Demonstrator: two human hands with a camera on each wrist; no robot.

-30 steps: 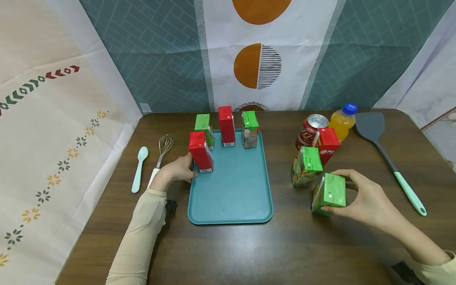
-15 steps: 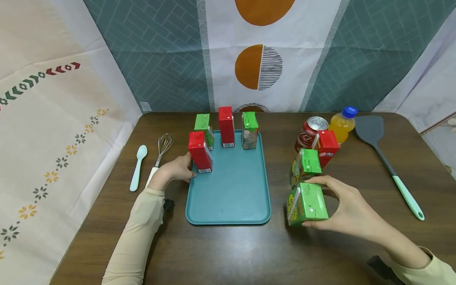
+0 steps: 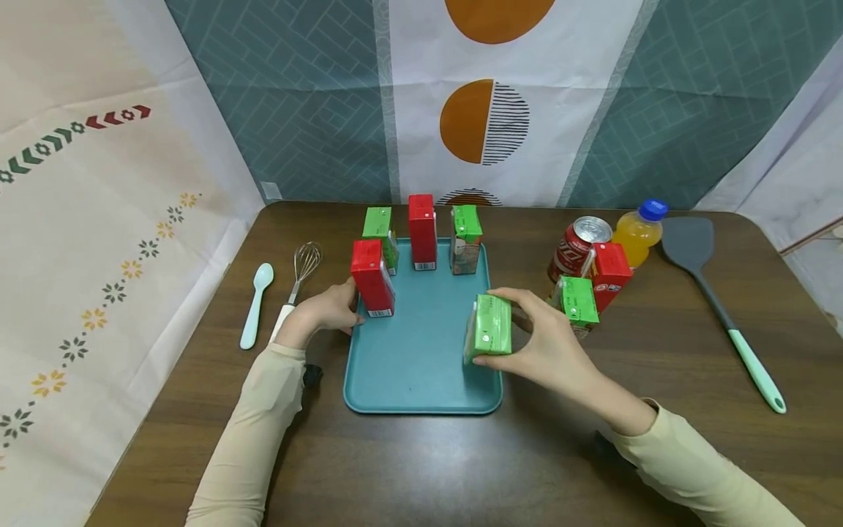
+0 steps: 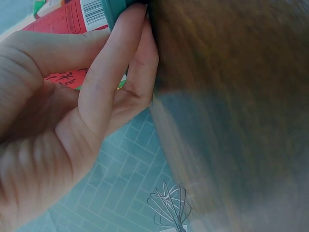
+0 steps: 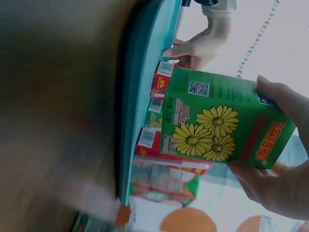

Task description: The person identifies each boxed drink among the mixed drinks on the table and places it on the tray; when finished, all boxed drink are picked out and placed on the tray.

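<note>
In the head view my right hand (image 3: 552, 345) grips a green drink carton (image 3: 492, 326) by its sides, above the right edge of the teal tray (image 3: 415, 373). Yellow flowers show on this carton (image 5: 207, 128) in the right wrist view, where it looks lifted clear of the tray. My left hand (image 3: 327, 312) holds the tray's left rim, with the fingertips against the rim (image 4: 114, 10) in the left wrist view. Standing at the tray's left and back are a front red carton (image 3: 373, 279), a green carton (image 3: 380, 233), a rear red carton (image 3: 422, 233) and another green carton (image 3: 465, 240).
To the right stand a green carton (image 3: 578, 301), a red carton (image 3: 609, 274), a cola can (image 3: 574, 249) and an orange drink bottle (image 3: 637, 236). A spatula (image 3: 721, 311) lies beyond them. On the left lie a small spoon (image 3: 257, 304) and a whisk (image 3: 299, 282).
My right hand has carried the green carton leftward from the table's right side to above the tray. My left hand stays at the tray's left rim.
</note>
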